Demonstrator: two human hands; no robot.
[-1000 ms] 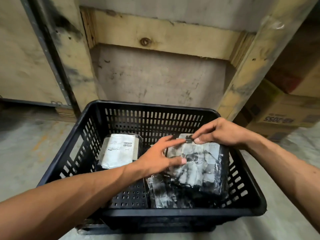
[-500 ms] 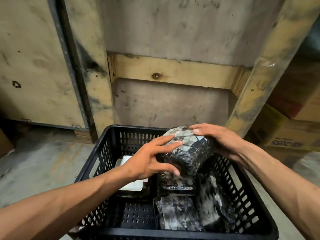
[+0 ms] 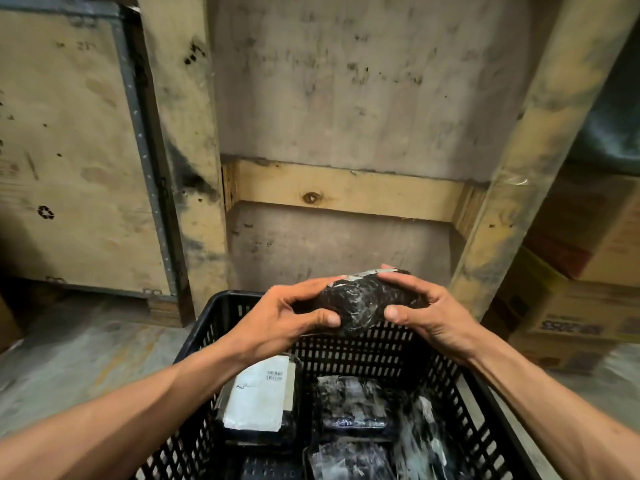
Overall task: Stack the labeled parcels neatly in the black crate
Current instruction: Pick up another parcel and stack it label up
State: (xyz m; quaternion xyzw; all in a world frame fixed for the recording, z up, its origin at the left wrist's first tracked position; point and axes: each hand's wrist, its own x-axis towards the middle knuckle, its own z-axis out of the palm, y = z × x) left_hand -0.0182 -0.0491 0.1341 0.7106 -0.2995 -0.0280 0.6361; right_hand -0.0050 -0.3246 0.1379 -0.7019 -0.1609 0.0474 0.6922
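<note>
While it hangs above the black crate (image 3: 207, 327), left hand (image 3: 277, 323) and right hand (image 3: 429, 317) grip the parcel (image 3: 363, 303).

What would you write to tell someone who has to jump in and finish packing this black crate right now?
Left hand and right hand both grip one black plastic-wrapped parcel, held above the black slotted plastic crate.
In the crate: a parcel with a white paper label at left, and shiny black wrapped parcels beside it.
Done: several parcels are in.
Left: set the held parcel down neatly and tidy the leaning ones at right.
</note>
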